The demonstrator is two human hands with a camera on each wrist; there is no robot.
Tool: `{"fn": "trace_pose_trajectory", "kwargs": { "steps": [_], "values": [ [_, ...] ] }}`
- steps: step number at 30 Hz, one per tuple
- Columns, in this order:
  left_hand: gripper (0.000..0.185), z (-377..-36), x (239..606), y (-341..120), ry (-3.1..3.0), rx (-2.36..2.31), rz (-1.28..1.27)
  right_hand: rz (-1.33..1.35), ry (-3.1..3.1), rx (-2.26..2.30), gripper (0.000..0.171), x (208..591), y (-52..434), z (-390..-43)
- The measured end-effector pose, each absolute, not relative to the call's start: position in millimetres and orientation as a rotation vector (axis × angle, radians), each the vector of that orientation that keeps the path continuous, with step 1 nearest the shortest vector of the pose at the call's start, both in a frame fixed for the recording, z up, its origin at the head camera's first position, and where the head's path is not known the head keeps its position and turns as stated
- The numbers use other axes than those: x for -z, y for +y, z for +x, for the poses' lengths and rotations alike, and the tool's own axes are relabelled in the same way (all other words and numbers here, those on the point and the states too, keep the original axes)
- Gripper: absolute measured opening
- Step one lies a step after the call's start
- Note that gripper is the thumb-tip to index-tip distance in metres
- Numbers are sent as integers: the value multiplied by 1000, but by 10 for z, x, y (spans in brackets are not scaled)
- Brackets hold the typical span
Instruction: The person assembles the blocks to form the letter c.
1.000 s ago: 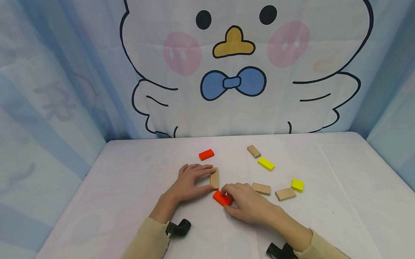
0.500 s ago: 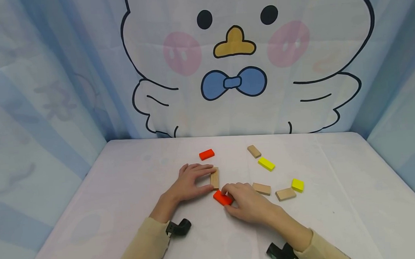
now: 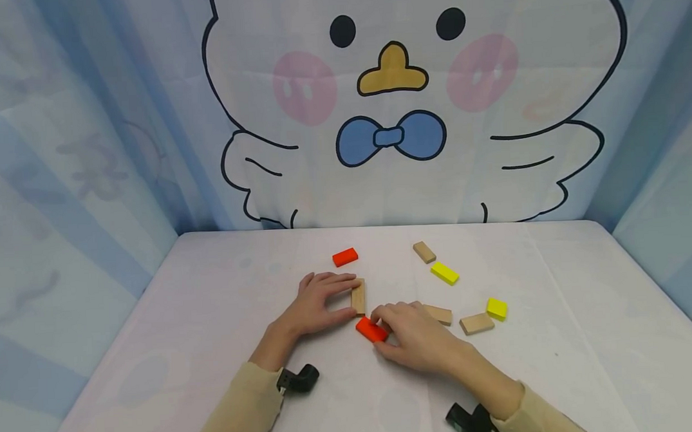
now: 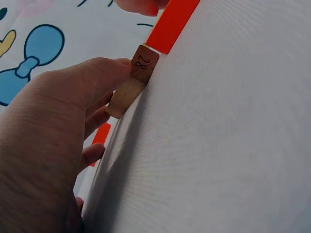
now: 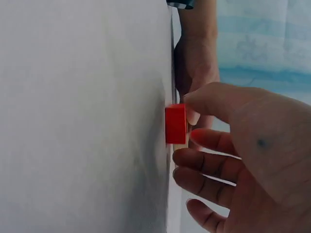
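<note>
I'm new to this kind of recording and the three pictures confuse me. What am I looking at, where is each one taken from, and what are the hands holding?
A person is working at a table with bare hands; there is no machine. The wide picture comes from a camera on the person's head. The other two come from small cameras strapped to each wrist, so they look sideways and very close.

The left hand holds a plain wooden block between thumb and fingers; the left wrist view shows "28" printed on its end. The right hand pinches a red block next to it.

Lying loose on the white cloth are another red block, two yellow blocks and three more wooden blocks.
</note>
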State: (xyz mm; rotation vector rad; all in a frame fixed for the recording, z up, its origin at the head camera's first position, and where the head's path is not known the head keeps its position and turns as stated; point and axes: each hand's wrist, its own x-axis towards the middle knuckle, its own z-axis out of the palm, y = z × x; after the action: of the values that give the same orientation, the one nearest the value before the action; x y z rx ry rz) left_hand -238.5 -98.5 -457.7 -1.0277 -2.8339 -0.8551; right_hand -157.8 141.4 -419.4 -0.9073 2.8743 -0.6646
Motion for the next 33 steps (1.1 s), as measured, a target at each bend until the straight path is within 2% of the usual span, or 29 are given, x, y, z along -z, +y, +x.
{"fn": "trace_pose_trajectory", "kwargs": {
  "steps": [11,16,25,33],
  "values": [
    [57,-2364,4531,-967,-2850,823,-1038,-772,3002,688,33,3936,1793,-1675],
    [56,-2351,4530,-973,-2848,831,-1045,-788,3049,643,26,3872,2006,-1673],
    [55,-2345,4545,-997,-2848,860,-1034,-739,3031,409,26,3949,2214,-1657],
    [55,-2370,4544,-982,-2860,860,-1022,-752,2999,475,22,4036,2207,-1677]
  ]
}}
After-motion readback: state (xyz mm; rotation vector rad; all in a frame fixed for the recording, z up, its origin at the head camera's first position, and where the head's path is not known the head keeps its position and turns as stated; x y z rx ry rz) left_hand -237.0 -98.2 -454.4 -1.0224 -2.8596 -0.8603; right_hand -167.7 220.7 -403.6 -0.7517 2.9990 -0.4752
